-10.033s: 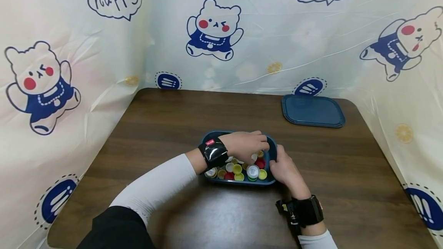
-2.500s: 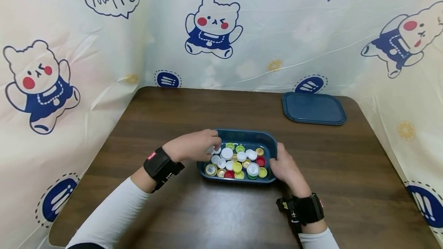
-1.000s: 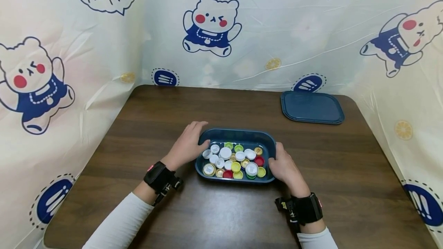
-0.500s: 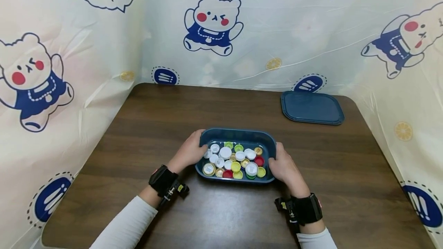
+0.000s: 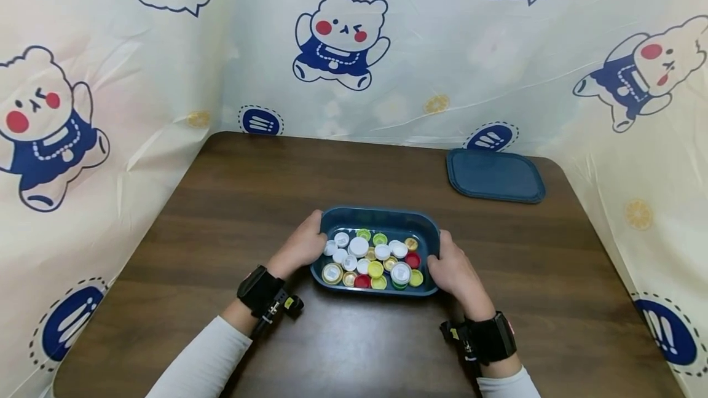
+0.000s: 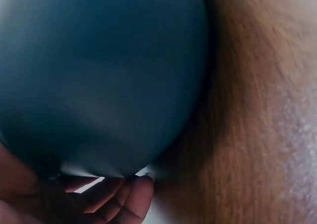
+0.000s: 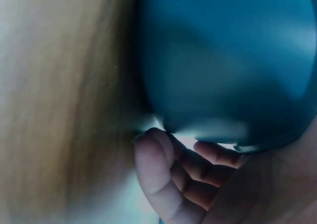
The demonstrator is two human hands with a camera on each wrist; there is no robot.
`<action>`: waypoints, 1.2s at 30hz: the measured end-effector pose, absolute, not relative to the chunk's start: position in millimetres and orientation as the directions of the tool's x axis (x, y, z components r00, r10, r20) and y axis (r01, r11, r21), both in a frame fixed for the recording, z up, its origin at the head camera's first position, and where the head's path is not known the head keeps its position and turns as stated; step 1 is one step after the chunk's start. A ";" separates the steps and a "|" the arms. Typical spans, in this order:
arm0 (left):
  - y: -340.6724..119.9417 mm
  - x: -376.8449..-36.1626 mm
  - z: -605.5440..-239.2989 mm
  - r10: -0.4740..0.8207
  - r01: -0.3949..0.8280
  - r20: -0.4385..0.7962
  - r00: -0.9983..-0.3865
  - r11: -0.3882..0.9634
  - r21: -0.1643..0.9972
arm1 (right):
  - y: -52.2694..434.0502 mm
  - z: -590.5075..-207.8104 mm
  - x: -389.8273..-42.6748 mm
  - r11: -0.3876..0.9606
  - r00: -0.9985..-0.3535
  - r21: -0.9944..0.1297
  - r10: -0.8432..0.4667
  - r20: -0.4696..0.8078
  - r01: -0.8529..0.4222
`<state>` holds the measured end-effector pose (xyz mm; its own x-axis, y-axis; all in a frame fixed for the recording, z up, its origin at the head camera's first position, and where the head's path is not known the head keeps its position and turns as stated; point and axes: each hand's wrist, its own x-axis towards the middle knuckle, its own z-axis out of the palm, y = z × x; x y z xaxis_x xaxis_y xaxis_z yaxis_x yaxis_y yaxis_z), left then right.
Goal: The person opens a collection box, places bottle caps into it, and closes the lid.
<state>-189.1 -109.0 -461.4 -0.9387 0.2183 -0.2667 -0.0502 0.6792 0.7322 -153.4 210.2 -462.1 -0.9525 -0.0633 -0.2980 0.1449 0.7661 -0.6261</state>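
Observation:
A dark blue rounded box sits on the table in the head view, with a layer of bottle caps inside, white, yellow, green, red and gold. My left hand grips its left end, thumb over the rim. At the opposite end my right hand holds the rim the same way. In the left wrist view the box's end wall fills much of the picture, fingers bent at its edge. Similarly, the right wrist view has curled fingers against the box's wall.
A flat dark blue lid lies at the back right of the brown wooden table. A pale curtain with printed bears surrounds the table's back and sides. Both wrists wear black straps with small cameras.
My left hand was inside the box among the caps, then withdrew, opened beside the left end and took hold of it. My right hand has kept its grip on the right end.

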 end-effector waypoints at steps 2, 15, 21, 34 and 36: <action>-109.2 -188.1 -459.8 0.218 -0.055 -0.280 -0.935 0.692 0.720 | 209.9 -461.6 -152.7 0.771 -0.952 -0.621 -0.064 -0.299 0.143; -104.8 -181.3 -455.3 0.204 -0.047 -0.275 -0.940 0.718 0.694 | 254.1 -439.0 -188.8 0.802 -0.960 -0.588 -0.070 -0.272 0.108; -107.6 -179.6 -457.4 0.196 -0.064 -0.285 -0.938 0.711 0.700 | 280.4 -448.4 -244.7 0.888 -0.991 -0.460 -0.074 -0.114 -0.013; -107.2 -176.3 -453.5 0.161 -0.070 -0.251 -0.954 0.698 0.713 | 289.8 -470.0 -306.3 0.983 -0.994 -0.148 -0.112 -0.005 -0.110; -108.2 -177.0 -453.9 0.168 -0.061 -0.247 -0.954 0.700 0.712 | 289.4 -470.2 -307.9 0.989 -0.995 -0.110 -0.101 -0.024 -0.098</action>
<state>-177.0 -108.2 -453.9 -0.9543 0.1683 -0.2469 -0.0608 0.6997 0.7118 -307.9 289.4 -470.2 -0.9946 -0.1009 -0.0236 -0.0977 0.9891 -0.1104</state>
